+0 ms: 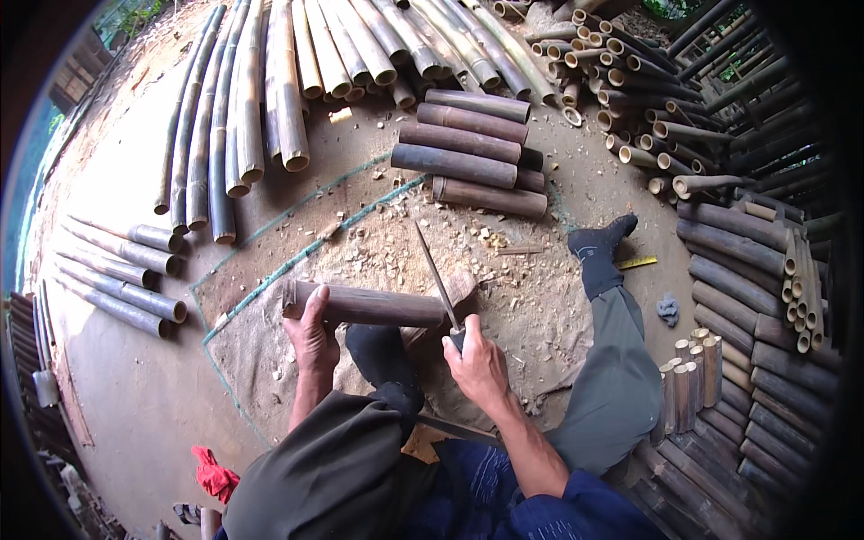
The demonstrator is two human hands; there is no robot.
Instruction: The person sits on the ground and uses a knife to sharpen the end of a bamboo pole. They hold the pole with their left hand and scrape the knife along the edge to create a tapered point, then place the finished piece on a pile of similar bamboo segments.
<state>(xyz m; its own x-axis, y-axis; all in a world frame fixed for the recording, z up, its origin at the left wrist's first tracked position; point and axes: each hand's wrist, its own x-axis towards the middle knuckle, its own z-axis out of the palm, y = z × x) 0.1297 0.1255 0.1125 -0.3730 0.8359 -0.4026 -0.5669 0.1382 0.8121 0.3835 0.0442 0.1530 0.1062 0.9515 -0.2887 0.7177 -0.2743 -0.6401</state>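
Note:
My left hand (312,337) is closed around the left end of a short, dark brown bamboo section (382,306), its thumb over the top. The bamboo lies nearly level above my left foot. In my right hand (480,364) is the dark handle of a long, narrow-bladed tool (434,266); whether it is a knife or a file I cannot tell. Its blade slants up and away, crossing close by the bamboo's right end. Behind that end, a pale wooden block (459,288) shows in part on the ground cloth (270,373).
Wood chips litter the cloth. Cut dark bamboo sections (463,162) lie beyond it. Long poles (288,99) fan out at the far left, and thinner tubes (657,108) are piled far right. More sections (733,288) are stacked at right. A red cloth (214,474) lies near left.

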